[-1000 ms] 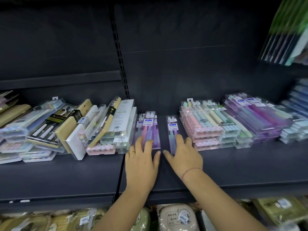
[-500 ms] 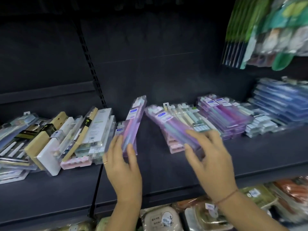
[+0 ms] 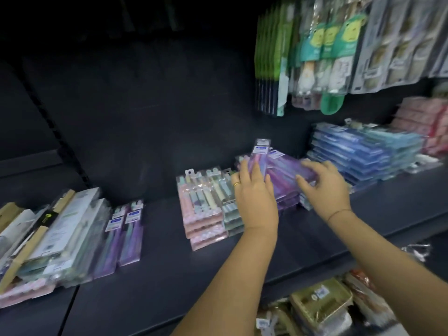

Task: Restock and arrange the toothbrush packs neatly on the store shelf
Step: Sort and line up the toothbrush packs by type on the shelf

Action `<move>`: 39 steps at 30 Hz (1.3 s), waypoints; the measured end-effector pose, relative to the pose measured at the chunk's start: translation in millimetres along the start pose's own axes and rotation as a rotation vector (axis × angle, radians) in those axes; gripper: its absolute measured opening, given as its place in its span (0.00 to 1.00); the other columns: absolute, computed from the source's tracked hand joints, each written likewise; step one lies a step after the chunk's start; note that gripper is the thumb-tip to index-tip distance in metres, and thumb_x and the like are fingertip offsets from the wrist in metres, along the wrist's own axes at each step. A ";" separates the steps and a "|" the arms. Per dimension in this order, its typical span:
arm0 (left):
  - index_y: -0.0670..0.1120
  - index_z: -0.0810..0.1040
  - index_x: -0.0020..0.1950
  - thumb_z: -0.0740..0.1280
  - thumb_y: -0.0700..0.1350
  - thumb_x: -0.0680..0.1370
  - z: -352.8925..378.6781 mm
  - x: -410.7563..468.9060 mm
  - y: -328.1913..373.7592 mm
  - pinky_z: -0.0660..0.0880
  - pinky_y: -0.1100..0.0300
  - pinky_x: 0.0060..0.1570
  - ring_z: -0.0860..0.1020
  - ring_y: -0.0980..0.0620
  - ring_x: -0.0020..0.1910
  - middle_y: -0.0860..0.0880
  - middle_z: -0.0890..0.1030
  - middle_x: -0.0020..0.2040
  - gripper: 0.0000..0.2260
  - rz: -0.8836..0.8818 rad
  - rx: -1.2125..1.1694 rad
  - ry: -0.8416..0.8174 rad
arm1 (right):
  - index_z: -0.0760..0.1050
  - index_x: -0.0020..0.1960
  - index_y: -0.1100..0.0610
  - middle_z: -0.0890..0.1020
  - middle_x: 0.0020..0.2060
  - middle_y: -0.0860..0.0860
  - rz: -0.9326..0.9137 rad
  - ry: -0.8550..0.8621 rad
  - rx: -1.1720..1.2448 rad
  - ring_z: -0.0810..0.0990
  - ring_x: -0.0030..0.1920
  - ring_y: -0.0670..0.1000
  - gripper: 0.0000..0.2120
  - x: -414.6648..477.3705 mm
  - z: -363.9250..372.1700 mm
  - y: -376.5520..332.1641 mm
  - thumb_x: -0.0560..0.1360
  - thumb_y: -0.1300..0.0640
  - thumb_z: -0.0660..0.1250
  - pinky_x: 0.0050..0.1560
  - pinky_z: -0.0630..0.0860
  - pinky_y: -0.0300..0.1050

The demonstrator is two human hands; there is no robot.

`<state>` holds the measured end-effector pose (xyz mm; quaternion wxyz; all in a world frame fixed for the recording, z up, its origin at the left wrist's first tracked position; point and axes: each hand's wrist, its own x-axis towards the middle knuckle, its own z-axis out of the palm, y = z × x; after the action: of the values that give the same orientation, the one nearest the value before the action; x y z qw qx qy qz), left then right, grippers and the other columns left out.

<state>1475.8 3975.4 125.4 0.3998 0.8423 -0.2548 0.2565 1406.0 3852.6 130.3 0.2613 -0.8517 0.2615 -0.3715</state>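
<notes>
On the dark shelf [image 3: 169, 275], my left hand [image 3: 254, 192] grips a purple toothbrush pack [image 3: 261, 154] that stands tilted on end against the purple stack [image 3: 287, 198]. To its right, my right hand [image 3: 323, 187] holds a second purple pack [image 3: 291, 169] lying on top of that stack, fingers curled over its edge. Two more purple packs [image 3: 128, 235] lie side by side further left on the shelf. The view is blurred by motion.
A pastel pack stack [image 3: 203, 212] sits just left of my left hand. A blue pack stack [image 3: 363, 151] and pink packs [image 3: 424, 127] lie to the right. A mixed pile [image 3: 48, 238] fills the left. Hanging goods [image 3: 327, 57] are above right, packaged goods [image 3: 320, 306] below.
Both hands lifted purple packs from the middle of the shelf and carried them right to the purple stack. The view swung right with them.
</notes>
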 end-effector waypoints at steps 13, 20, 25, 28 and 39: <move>0.50 0.67 0.75 0.60 0.49 0.83 6.7 -1.2 8.8 0.58 0.53 0.74 0.55 0.49 0.78 0.50 0.49 0.81 0.20 -0.218 -0.288 -0.337 | 0.65 0.75 0.53 0.68 0.71 0.47 -0.031 -0.417 0.223 0.65 0.72 0.46 0.22 12.9 10.5 1.0 0.82 0.52 0.60 0.64 0.56 0.31; 0.49 0.72 0.70 0.64 0.47 0.81 -1.6 0.0 3.2 0.60 0.65 0.65 0.61 0.55 0.75 0.52 0.56 0.79 0.17 -0.086 -0.311 -0.435 | 0.65 0.74 0.53 0.69 0.72 0.50 -0.006 -0.449 0.218 0.66 0.72 0.49 0.20 25.7 11.0 5.6 0.83 0.53 0.56 0.73 0.60 0.44; 0.50 0.70 0.71 0.67 0.41 0.79 0.1 -0.1 2.0 0.59 0.66 0.67 0.59 0.54 0.76 0.51 0.55 0.79 0.20 -0.069 -0.255 -0.431 | 0.66 0.74 0.52 0.71 0.71 0.50 -0.029 -0.452 0.194 0.69 0.70 0.50 0.20 26.1 11.0 9.3 0.82 0.54 0.58 0.72 0.63 0.47; 0.49 0.66 0.75 0.66 0.40 0.80 -5.6 1.8 1.8 0.60 0.61 0.70 0.59 0.52 0.76 0.51 0.53 0.80 0.24 -0.075 -0.228 -0.467 | 0.68 0.73 0.52 0.72 0.70 0.51 -0.026 -0.434 0.174 0.70 0.69 0.51 0.19 24.2 11.5 7.7 0.82 0.54 0.59 0.71 0.64 0.47; 0.44 0.73 0.71 0.69 0.40 0.77 -172.1 -56.1 -142.7 0.62 0.57 0.70 0.69 0.47 0.71 0.48 0.72 0.71 0.21 -0.080 0.142 -0.136 | 0.76 0.62 0.59 0.74 0.65 0.54 -0.512 -0.215 0.342 0.70 0.67 0.49 0.18 -99.1 56.4 -145.8 0.78 0.55 0.56 0.70 0.61 0.37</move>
<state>1485.5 4204.9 106.8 0.3307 0.8935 -0.2287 0.2001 1427.8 4036.1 141.3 0.3249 -0.8679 -0.0565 -0.3715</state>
